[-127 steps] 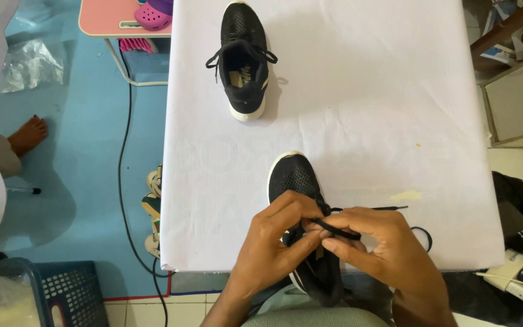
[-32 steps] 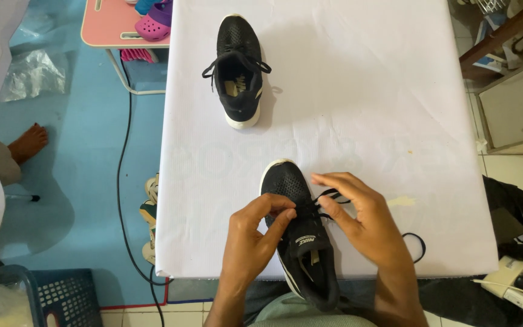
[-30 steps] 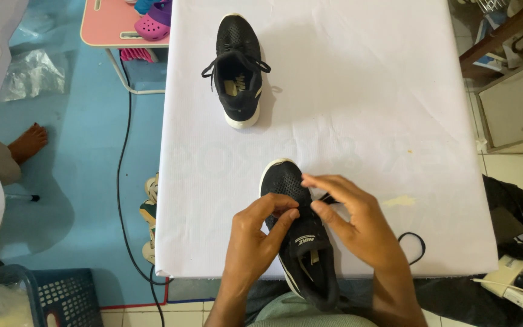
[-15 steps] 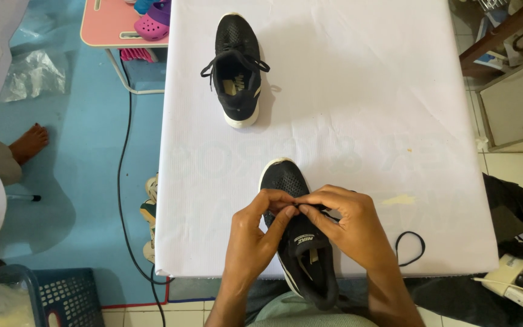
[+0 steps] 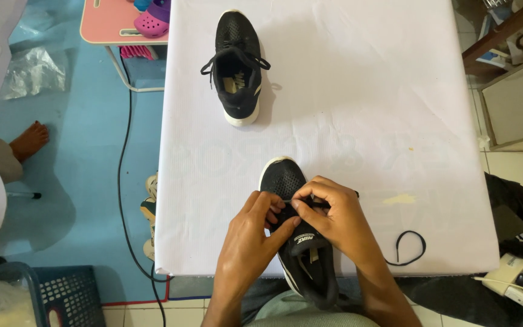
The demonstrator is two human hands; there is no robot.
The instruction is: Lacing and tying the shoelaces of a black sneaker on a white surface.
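Head view: left hand (image 5: 250,233) and right hand (image 5: 334,218) pinch black lace (image 5: 408,253) over near shoe (image 5: 301,242).

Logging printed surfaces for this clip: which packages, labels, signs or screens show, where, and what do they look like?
Tongue label: on the near black shoe, by the right hand; small black patch, white print.
Insole print: inside the far black shoe; pale mark on dark lining.
Clear plastic bag: on the blue floor, left; crumpled.
No screens or signs.

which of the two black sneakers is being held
The near sneaker at the table's front edge, between both hands; the far sneaker lies untouched.
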